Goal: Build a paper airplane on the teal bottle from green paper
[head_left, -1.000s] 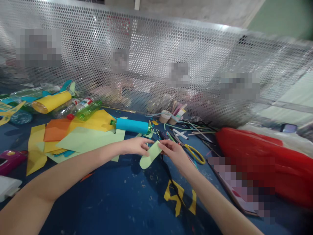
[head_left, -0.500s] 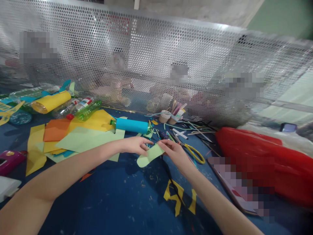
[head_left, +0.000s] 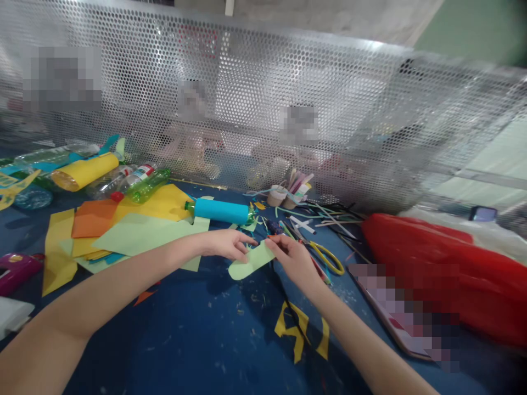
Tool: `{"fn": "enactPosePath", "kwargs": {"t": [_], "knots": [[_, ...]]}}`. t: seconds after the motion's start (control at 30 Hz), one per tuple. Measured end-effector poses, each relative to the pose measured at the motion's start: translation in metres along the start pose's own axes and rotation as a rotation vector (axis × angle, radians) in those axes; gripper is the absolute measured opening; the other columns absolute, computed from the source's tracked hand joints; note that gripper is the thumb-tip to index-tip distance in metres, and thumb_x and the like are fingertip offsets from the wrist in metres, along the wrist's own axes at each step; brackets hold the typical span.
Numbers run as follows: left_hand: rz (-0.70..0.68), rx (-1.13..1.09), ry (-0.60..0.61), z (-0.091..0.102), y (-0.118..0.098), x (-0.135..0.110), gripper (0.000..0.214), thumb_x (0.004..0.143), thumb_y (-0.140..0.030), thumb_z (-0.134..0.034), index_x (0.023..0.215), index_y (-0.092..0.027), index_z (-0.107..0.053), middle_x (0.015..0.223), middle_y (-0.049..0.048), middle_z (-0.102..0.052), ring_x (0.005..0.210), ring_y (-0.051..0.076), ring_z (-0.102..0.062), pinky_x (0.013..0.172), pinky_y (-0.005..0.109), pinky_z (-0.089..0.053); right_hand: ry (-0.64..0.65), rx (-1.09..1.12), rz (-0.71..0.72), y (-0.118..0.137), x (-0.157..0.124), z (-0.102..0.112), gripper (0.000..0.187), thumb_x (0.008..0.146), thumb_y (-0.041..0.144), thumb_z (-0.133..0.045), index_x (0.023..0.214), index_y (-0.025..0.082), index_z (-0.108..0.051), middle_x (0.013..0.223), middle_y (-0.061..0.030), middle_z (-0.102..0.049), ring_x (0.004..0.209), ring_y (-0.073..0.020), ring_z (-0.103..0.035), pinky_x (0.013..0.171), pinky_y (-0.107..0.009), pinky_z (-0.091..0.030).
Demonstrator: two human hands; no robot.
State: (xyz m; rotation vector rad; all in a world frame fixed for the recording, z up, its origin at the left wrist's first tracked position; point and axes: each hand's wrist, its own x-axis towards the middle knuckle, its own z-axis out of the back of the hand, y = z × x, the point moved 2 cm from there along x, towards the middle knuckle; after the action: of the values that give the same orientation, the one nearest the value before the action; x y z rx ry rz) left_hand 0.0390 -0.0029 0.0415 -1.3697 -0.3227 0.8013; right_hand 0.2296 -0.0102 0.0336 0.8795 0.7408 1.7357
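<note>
A pale green paper strip (head_left: 252, 261) with a rounded lower end is held at a slant above the blue table. My right hand (head_left: 290, 257) pinches its upper right end between thumb and fingers. From the other side, my left hand (head_left: 230, 244) grips the strip's upper edge, its index finger reaching toward the right hand. Just behind the hands lies a green bottle wrapped in blue paper (head_left: 222, 210). Scissors with yellow handles (head_left: 329, 258) rest to the right of my right hand. Yellow paper scraps (head_left: 297, 329) lie nearer to me.
Coloured paper sheets (head_left: 135, 233) and several plastic bottles (head_left: 150, 185) cover the left side. Two small cups (head_left: 276, 196) holding sticks stand at the back. A red plastic bag (head_left: 436, 263) fills the right. A perforated metal screen (head_left: 247, 71) closes off the back, with people behind it.
The paper strip has straightened slightly and shifted a little to the left. Both hands keep nearly the same place and hold.
</note>
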Motion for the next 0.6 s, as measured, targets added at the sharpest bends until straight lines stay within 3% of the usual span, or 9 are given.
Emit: {"fn": "enactPosePath", "kwargs": {"t": [0.3, 0.4, 0.6], "knots": [[0.019, -0.067, 0.011, -0.0002, 0.0012, 0.0001, 0.069, 0.064, -0.020, -0.067, 0.129, -0.015, -0.047, 0.064, -0.0067, -0.050, 0.050, 0.006, -0.035, 0.050, 0.022, -0.026, -0.063, -0.147, 0.124, 0.0087, -0.0073, -0.0015, 0.030, 0.086, 0.045, -0.047, 0.067, 0.021, -0.042, 0.056, 0.0050, -0.039, 0.052, -0.0118, -0.037, 0.050, -0.024, -0.030], [0.033, -0.096, 0.026, 0.0015, 0.0023, 0.0007, 0.064, 0.065, -0.022, -0.068, 0.126, -0.018, -0.051, 0.067, -0.0064, -0.053, 0.047, 0.004, -0.034, 0.048, 0.021, -0.025, -0.094, -0.132, 0.129, 0.0079, -0.0071, -0.0003, 0.031, 0.086, 0.045, -0.047, 0.067, 0.022, -0.041, 0.056, 0.0045, -0.040, 0.053, -0.0120, -0.038, 0.050, -0.024, -0.031], [0.068, -0.166, 0.008, 0.0035, 0.0062, 0.0022, 0.056, 0.064, -0.026, -0.071, 0.118, -0.016, -0.058, 0.073, -0.0010, -0.063, 0.059, 0.010, -0.054, 0.057, 0.023, -0.039, -0.033, 0.051, 0.020, 0.0000, -0.0012, 0.0017, 0.032, 0.083, 0.052, -0.049, 0.076, 0.021, -0.052, 0.060, 0.0007, -0.052, 0.054, -0.0141, -0.047, 0.048, -0.026, -0.036]]}}
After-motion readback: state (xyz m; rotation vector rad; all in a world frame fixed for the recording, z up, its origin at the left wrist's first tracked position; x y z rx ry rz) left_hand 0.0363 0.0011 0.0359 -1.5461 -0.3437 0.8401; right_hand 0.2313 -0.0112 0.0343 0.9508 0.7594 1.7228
